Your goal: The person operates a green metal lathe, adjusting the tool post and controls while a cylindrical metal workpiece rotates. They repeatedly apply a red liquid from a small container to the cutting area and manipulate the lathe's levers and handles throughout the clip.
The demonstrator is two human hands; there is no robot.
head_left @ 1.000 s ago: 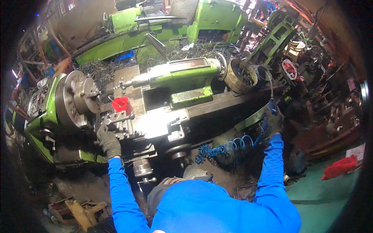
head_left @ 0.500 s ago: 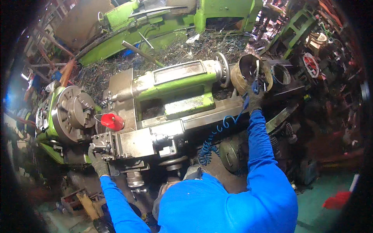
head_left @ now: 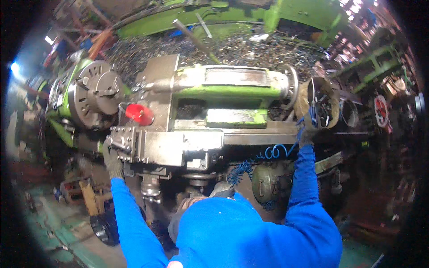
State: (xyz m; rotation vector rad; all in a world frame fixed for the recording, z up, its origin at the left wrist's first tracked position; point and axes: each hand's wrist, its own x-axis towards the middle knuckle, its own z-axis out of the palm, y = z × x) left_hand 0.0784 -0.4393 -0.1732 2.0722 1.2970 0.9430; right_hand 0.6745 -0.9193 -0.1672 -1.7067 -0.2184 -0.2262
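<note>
My gloved left hand (head_left: 112,161) is at the near left end of the lathe's tool post (head_left: 123,142), its fingers closed against the side; the fingertips are partly blurred. My gloved right hand (head_left: 307,135) grips a blue air gun (head_left: 308,119) joined to a blue coiled hose (head_left: 241,173). It is held at the near rim of a round, dirty tan container (head_left: 302,103). Loose tools or metal pieces stand inside that container. A red cone-shaped can (head_left: 140,115) with a thin spout sits behind the tool post, beside the lathe chuck (head_left: 96,94).
The green tailstock (head_left: 232,91) with its handwheel (head_left: 291,87) lies between my hands. A metal ring (head_left: 348,112) stands right of the container. Metal shavings (head_left: 241,51) heap behind the lathe, with a bar (head_left: 195,40) slanting over them. Cross-slide handles (head_left: 150,190) project near me.
The whole view has shifted, so the lathe appears farther right and higher. My right hand has drawn back slightly from the container's opening with the air gun. My left hand stays at the tool post.
</note>
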